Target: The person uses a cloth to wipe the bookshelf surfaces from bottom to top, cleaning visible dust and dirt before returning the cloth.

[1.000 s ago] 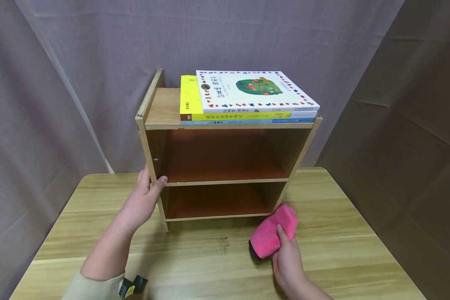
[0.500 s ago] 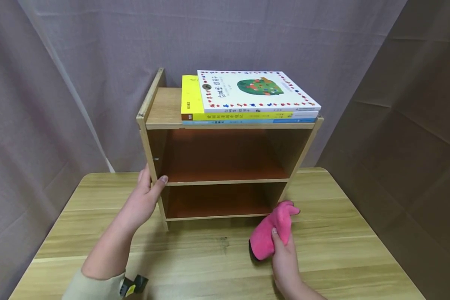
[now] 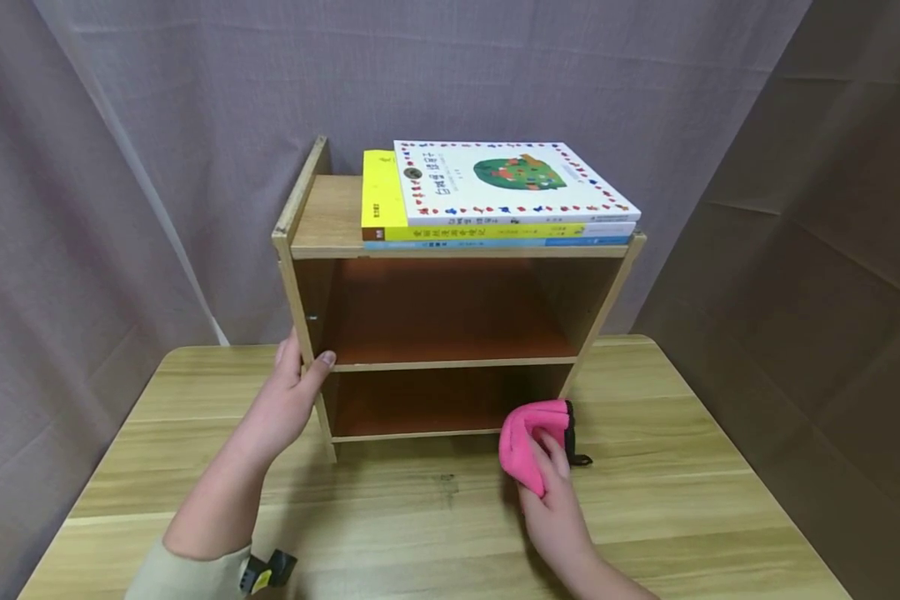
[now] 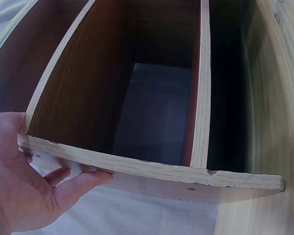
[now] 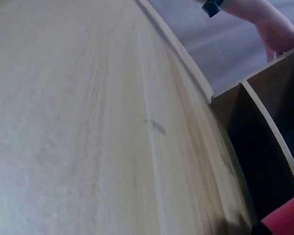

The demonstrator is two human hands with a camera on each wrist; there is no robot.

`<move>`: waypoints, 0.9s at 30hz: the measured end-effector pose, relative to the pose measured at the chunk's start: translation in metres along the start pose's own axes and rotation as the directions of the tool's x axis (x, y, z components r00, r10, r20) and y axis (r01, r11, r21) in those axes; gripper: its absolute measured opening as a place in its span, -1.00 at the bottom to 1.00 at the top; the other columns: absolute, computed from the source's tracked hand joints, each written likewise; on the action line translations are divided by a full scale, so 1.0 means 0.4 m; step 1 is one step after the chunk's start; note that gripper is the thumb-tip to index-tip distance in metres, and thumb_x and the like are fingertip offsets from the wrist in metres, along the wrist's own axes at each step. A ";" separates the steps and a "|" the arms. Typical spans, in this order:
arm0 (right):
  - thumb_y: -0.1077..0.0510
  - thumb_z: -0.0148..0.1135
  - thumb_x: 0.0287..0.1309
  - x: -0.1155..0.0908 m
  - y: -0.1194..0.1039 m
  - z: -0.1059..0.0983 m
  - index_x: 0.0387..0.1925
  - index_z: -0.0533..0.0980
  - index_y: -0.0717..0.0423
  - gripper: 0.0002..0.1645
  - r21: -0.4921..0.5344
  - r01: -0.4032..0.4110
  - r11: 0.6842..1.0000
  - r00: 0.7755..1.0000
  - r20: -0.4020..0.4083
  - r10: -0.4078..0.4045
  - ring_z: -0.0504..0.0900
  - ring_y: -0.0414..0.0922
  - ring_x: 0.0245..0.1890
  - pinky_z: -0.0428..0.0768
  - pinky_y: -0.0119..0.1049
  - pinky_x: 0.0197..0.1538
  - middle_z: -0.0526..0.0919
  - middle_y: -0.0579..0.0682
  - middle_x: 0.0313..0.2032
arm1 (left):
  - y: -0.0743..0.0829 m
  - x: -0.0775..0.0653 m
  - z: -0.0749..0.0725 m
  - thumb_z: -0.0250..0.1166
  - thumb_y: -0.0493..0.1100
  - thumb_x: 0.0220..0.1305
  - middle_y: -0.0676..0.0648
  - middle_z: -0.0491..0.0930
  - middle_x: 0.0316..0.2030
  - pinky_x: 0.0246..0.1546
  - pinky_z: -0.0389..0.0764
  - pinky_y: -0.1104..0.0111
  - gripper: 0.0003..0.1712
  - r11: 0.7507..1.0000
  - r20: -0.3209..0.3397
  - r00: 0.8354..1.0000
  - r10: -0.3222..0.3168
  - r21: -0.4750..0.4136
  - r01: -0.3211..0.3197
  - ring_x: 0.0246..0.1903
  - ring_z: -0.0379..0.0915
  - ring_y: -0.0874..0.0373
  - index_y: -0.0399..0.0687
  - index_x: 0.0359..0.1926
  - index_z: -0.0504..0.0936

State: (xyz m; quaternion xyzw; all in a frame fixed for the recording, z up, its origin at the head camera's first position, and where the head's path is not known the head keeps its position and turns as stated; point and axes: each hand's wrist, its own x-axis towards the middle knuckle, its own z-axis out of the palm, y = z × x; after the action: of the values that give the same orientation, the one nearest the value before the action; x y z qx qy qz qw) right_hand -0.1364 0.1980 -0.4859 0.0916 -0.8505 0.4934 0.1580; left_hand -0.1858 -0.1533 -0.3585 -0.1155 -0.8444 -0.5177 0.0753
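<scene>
Pink cloth turned, its dark edge swung rightward, now at lower right of shelf unit. I've right hand clamped on it, left hand gripping the left side panel.

Below the grip spreads a wood-grain table with rounded far corners. Beyond the grip hangs a grey-mauve curtain, softly lit; to its right stands a darker, creased brown sheet, probably fabric.

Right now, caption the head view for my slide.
Left fingers grip a wooden shelf topped with stacked books; right fingers hold a pink cloth at lower right.
</scene>
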 end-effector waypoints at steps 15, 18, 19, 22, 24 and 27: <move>0.43 0.35 -0.19 0.018 0.007 0.016 0.23 0.56 -0.04 -0.18 -0.427 0.289 0.857 0.956 0.089 -0.279 0.25 0.19 0.34 0.39 0.21 0.21 0.34 0.14 0.34 | -0.001 -0.001 -0.001 -0.04 0.17 0.53 -0.27 0.00 0.37 0.31 0.06 -0.25 -0.20 1.000 0.008 1.000 -0.014 -0.008 0.014 0.39 -0.04 -0.19 0.41 0.57 -0.28; 0.43 0.34 -0.22 0.021 0.005 0.014 0.22 0.57 -0.04 -0.18 -0.450 0.308 0.838 0.950 0.109 -0.291 0.24 0.20 0.34 0.39 0.22 0.22 0.33 0.15 0.35 | 0.000 -0.001 -0.001 -0.04 0.16 0.53 -0.28 0.00 0.39 0.31 0.05 -0.26 -0.20 1.000 0.008 1.000 -0.009 -0.007 0.009 0.39 -0.05 -0.21 0.40 0.57 -0.29; 0.43 0.34 -0.22 0.023 0.005 0.014 0.22 0.57 -0.04 -0.18 -0.457 0.313 0.833 0.949 0.116 -0.293 0.23 0.20 0.35 0.39 0.22 0.22 0.32 0.15 0.36 | 0.001 -0.001 -0.001 -0.04 0.15 0.53 -0.28 -0.01 0.39 0.31 0.05 -0.26 -0.20 1.000 0.007 1.000 -0.009 -0.006 0.009 0.40 -0.05 -0.21 0.40 0.57 -0.29; 0.42 0.34 -0.22 0.026 0.003 0.014 0.22 0.57 -0.05 -0.17 -0.468 0.324 0.822 0.946 0.137 -0.295 0.21 0.20 0.38 0.36 0.21 0.26 0.29 0.16 0.38 | 0.001 0.000 0.000 -0.04 0.14 0.54 -0.28 -0.01 0.40 0.31 0.05 -0.26 -0.20 1.000 0.005 1.000 -0.010 -0.004 0.010 0.39 -0.04 -0.22 0.40 0.57 -0.28; 0.41 0.35 -0.20 0.028 0.001 0.015 0.23 0.57 -0.05 -0.18 -0.473 0.330 0.817 0.944 0.148 -0.296 0.20 0.20 0.39 0.34 0.21 0.27 0.28 0.16 0.39 | 0.000 0.000 0.000 -0.04 0.14 0.54 -0.27 -0.01 0.39 0.31 0.05 -0.26 -0.21 1.000 0.005 1.000 -0.009 -0.005 0.009 0.39 -0.04 -0.22 0.40 0.57 -0.27; 0.39 0.37 -0.20 0.030 -0.004 0.018 0.21 0.58 -0.07 -0.19 -0.473 0.345 0.811 0.938 0.160 -0.307 0.19 0.20 0.41 0.33 0.21 0.28 0.29 0.15 0.39 | -0.001 0.001 0.001 -0.04 0.14 0.54 -0.26 -0.02 0.40 0.31 0.05 -0.25 -0.22 1.000 0.005 1.000 -0.009 -0.007 0.009 0.39 -0.04 -0.21 0.41 0.57 -0.26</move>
State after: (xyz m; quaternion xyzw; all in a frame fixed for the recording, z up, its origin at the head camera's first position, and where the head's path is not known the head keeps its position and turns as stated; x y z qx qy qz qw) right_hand -0.1483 0.1909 -0.4836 0.2113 -0.9249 0.2211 0.2260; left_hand -0.1864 -0.1532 -0.3589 -0.1132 -0.8434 -0.5205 0.0704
